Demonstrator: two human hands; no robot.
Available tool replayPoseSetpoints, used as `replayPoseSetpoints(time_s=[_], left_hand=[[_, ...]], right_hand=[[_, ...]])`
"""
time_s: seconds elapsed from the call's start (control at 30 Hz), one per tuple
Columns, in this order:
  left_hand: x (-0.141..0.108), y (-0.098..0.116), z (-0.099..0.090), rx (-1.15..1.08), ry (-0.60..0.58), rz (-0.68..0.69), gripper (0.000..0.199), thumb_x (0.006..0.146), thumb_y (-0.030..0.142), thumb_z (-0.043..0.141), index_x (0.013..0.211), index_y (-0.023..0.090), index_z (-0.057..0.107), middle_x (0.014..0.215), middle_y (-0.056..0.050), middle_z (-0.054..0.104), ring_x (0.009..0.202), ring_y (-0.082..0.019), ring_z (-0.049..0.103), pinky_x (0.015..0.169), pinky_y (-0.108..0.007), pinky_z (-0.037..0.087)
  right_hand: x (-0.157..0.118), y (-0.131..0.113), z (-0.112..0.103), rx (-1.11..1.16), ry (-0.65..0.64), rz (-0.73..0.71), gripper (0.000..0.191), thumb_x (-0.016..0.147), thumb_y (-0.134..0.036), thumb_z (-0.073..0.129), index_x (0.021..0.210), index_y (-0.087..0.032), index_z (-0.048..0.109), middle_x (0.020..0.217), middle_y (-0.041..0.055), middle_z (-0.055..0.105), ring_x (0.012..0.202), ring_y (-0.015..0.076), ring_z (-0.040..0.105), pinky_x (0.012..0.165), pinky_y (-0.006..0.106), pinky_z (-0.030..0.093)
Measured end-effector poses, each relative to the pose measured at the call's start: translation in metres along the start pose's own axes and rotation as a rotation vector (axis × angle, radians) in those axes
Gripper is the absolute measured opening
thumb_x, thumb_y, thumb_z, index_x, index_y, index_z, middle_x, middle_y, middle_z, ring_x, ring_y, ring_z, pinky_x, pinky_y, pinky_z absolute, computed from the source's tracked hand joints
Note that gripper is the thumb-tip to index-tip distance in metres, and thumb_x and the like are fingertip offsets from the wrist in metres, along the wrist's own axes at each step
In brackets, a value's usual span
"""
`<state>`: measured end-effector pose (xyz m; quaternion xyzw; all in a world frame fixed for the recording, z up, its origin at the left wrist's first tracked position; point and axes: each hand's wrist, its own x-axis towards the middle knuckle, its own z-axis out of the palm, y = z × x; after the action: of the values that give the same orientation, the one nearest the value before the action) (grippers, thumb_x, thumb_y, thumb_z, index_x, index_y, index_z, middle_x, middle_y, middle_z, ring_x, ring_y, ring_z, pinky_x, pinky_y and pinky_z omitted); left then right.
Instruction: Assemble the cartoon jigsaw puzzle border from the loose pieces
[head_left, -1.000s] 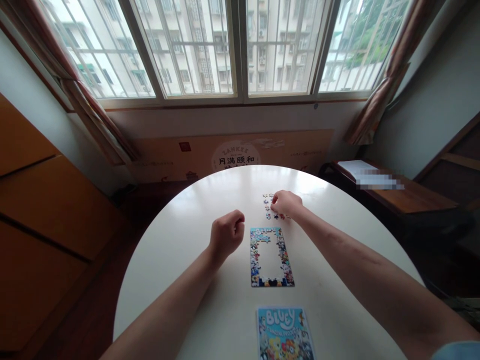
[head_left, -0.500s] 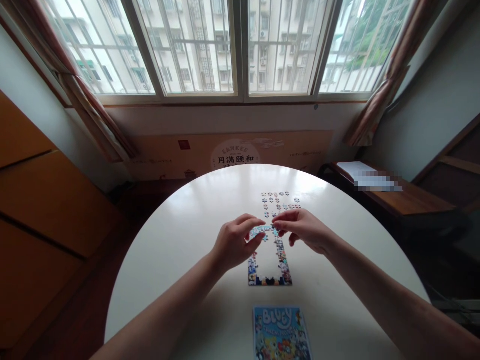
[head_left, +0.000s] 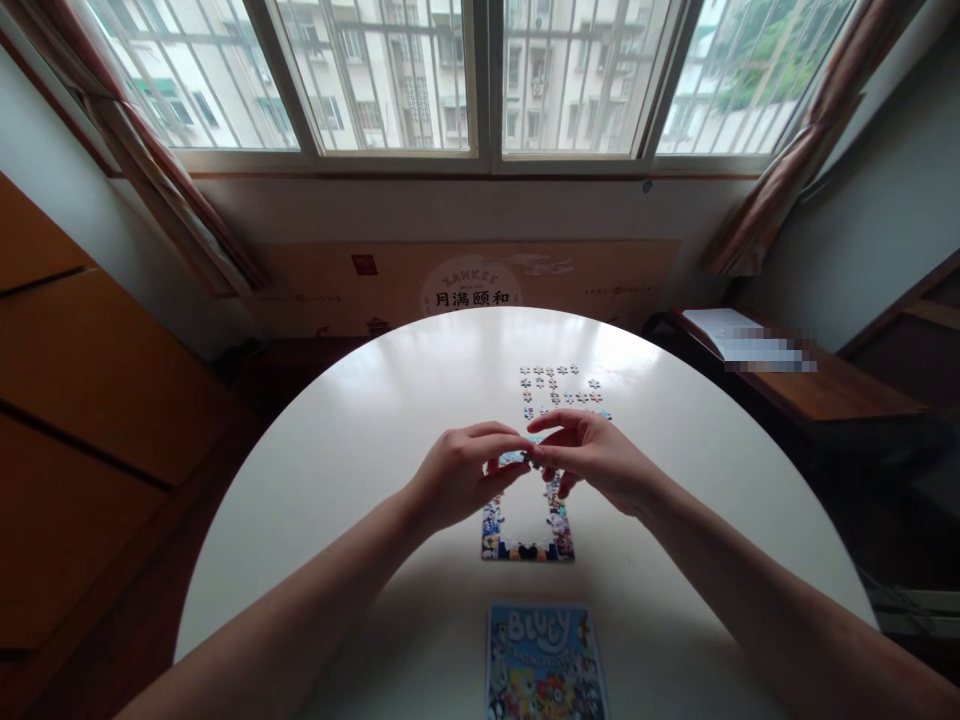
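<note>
A small dark jigsaw puzzle piece (head_left: pixel 530 459) is pinched where the fingertips of both hands meet, held over the puzzle. My left hand (head_left: pixel 469 470) comes from the left with thumb and fingers closing on it. From the other side my right hand (head_left: pixel 592 455) grips it between thumb and fingers, partly hiding it. Below them lies the partly joined puzzle (head_left: pixel 529 552), a picture frame of linked pieces with a bare middle; the hands cover part of its upper section. Loose puzzle pieces (head_left: pixel 551 384) lie in rough rows beyond the hands.
A blue picture box marked BLUEY (head_left: pixel 546 660) lies at the near edge of the round white table (head_left: pixel 300 480). Behind the table are a printed panel (head_left: pixel 315 285) and a barred window. On the right stands a wooden side table (head_left: pixel 802 395) with papers.
The hands, slightly apart before, have come together at the fingertips around the piece. The whole view has tilted down slightly, so the table appears nearer.
</note>
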<state>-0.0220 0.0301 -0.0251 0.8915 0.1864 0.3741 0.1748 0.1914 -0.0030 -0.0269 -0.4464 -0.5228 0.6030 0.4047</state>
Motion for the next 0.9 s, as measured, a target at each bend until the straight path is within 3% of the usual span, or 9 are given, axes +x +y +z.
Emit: replayPoseSetpoints(time_s=[0.2,0.37,0.5,0.63,0.9], left_hand=[[0.000,-0.003,0.000,-0.016,0.042,-0.081,0.011,0.087,0.019,0.070,0.097,0.016,0.073,0.092,-0.006,0.073,0.061,-0.008,0.062,0.055,-0.020,0.054],[-0.002,-0.004,0.002,0.012,0.098,-0.122,0.010,0.085,0.022,0.073,0.092,0.015,0.072,0.089,-0.005,0.072,0.058,-0.008,0.061,0.054,-0.021,0.054],[-0.002,-0.003,0.004,0.002,0.085,-0.101,0.011,0.085,0.024,0.073,0.092,0.015,0.073,0.092,-0.007,0.073,0.061,-0.009,0.064,0.056,-0.023,0.056],[-0.004,-0.004,0.004,-0.002,0.064,-0.090,0.012,0.086,0.024,0.073,0.095,0.015,0.072,0.091,-0.007,0.073,0.061,-0.010,0.064,0.056,-0.023,0.057],[-0.005,-0.005,0.006,0.002,0.052,-0.070,0.013,0.088,0.026,0.070,0.096,0.015,0.072,0.093,-0.008,0.073,0.061,-0.010,0.064,0.057,-0.023,0.057]], right_hand=[[0.000,0.001,-0.001,-0.076,0.073,-0.113,0.043,0.082,-0.041,0.075,0.118,-0.019,0.067,0.087,0.0070,0.073,0.071,0.0156,0.067,0.047,0.023,0.058],[-0.006,0.010,-0.012,-0.344,0.226,-0.371,0.027,0.086,-0.041,0.071,0.105,-0.022,0.075,0.088,0.0067,0.073,0.073,0.0165,0.067,0.046,0.024,0.055],[-0.011,0.012,-0.014,-0.577,0.222,-0.566,0.020,0.087,-0.037,0.071,0.102,-0.025,0.077,0.088,0.0058,0.075,0.073,0.0173,0.069,0.051,0.027,0.057],[-0.012,0.010,-0.011,-0.687,0.125,-0.613,0.021,0.088,-0.035,0.071,0.107,-0.027,0.075,0.088,0.0038,0.076,0.073,0.0171,0.070,0.053,0.029,0.057],[-0.011,0.011,-0.011,-0.753,0.117,-0.633,0.017,0.089,-0.034,0.070,0.104,-0.028,0.076,0.087,0.0027,0.076,0.074,0.0178,0.071,0.058,0.032,0.058]])
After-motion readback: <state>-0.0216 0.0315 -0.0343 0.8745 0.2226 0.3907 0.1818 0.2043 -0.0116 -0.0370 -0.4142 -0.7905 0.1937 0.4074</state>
